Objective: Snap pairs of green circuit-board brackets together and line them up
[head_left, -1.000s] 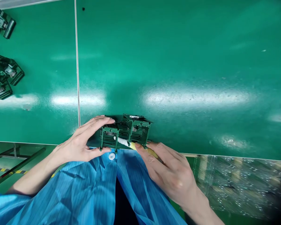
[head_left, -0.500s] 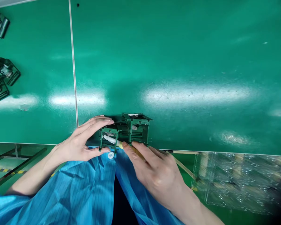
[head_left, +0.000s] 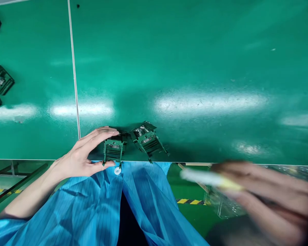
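Observation:
My left hand (head_left: 86,155) grips a small dark, open-sided plastic frame (head_left: 114,150) at the table's front edge, fingers over its far side and thumb at its near side. To its right, a second dark frame (head_left: 148,140) sits tilted at an angle, touched by neither hand. My right hand (head_left: 267,194), smeared by motion, is off to the right beyond the table edge. Held in it is a yellow stick with a white wrapped tip (head_left: 202,177), which points left and is apart from both frames.
More dark frames (head_left: 0,79) lie at the left end of the green table (head_left: 169,61). A pale seam (head_left: 73,68) crosses the tabletop. Clear plastic trays (head_left: 220,205) are below the edge at right, partly behind my right hand. A metal rail (head_left: 23,184) stands lower left.
My right hand has pulled the white-tipped stick out of the left frame and swung far right. The second frame has turned askew. My left hand keeps its grip.

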`<state>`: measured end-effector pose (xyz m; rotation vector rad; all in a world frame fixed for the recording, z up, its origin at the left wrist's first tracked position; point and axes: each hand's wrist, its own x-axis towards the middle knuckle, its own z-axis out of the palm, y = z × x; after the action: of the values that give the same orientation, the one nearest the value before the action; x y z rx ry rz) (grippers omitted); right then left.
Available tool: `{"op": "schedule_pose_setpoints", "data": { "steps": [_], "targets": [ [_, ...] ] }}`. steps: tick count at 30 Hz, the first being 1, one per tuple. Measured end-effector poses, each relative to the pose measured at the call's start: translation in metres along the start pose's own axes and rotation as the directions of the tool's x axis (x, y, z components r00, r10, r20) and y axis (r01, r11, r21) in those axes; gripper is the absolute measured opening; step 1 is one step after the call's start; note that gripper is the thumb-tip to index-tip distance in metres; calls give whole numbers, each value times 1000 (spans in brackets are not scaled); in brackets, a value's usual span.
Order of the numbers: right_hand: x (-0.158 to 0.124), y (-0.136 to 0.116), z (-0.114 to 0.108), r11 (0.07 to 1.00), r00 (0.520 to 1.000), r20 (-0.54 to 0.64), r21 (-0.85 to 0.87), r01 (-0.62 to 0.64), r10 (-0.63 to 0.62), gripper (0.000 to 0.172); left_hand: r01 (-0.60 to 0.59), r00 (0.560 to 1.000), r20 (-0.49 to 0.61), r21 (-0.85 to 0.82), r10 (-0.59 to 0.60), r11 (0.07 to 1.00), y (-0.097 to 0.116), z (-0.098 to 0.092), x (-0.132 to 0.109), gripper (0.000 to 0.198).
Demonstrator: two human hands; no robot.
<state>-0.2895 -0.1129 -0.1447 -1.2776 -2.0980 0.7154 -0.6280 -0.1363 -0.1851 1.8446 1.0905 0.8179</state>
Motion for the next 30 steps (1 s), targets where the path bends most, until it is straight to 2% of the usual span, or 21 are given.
{"op": "schedule_pose_setpoints", "data": {
  "steps": [2,4,5,7,9,10,12,14,16,20,23,26,30],
  "targets": [
    [1,14,5,982,970,-200,-96,-160,139,36,-6,1000,-11,-7,6,1000,0,0,-1,85],
    [6,21,17,942,950,-300,-282,-180,92,44,-3,1000,-17,6,3,1000,0,1,-2,86],
    [9,22,23,923,957,-289,-359,-135,27,51,2,1000,-18,16,-2,1000,0,1,-3,86],
    [15,17,31,942,983,-179,-336,-20,-44,68,16,1000,-22,35,-15,999,0,1,-6,89],
    [23,8,33,990,996,0,-109,84,-85,78,33,999,-32,57,-31,998,0,1,-8,91],
    [28,4,33,994,987,119,24,109,-111,81,42,999,-35,71,-39,997,1,1,-9,91],
    [38,0,36,967,933,310,230,112,-181,81,58,998,-36,103,-55,993,2,1,-10,88],
    [44,0,42,945,900,379,314,95,-217,76,69,997,-37,127,-65,990,3,1,-10,86],
    [46,0,50,944,915,340,312,107,-216,68,86,995,-62,145,-77,986,6,3,-9,84],
    [34,-9,68,974,974,164,188,125,-156,64,104,986,-147,174,-78,979,12,9,-5,79],
    [26,-22,74,985,986,71,98,143,-150,60,98,980,-187,156,-68,983,16,12,-3,82],
    [27,-33,71,989,988,38,23,147,-148,56,147,978,-161,60,-135,987,19,10,0,81],
    [39,-51,56,973,980,4,-117,198,-199,53,195,974,-76,-211,-215,958,18,3,9,73]
  ]
}}
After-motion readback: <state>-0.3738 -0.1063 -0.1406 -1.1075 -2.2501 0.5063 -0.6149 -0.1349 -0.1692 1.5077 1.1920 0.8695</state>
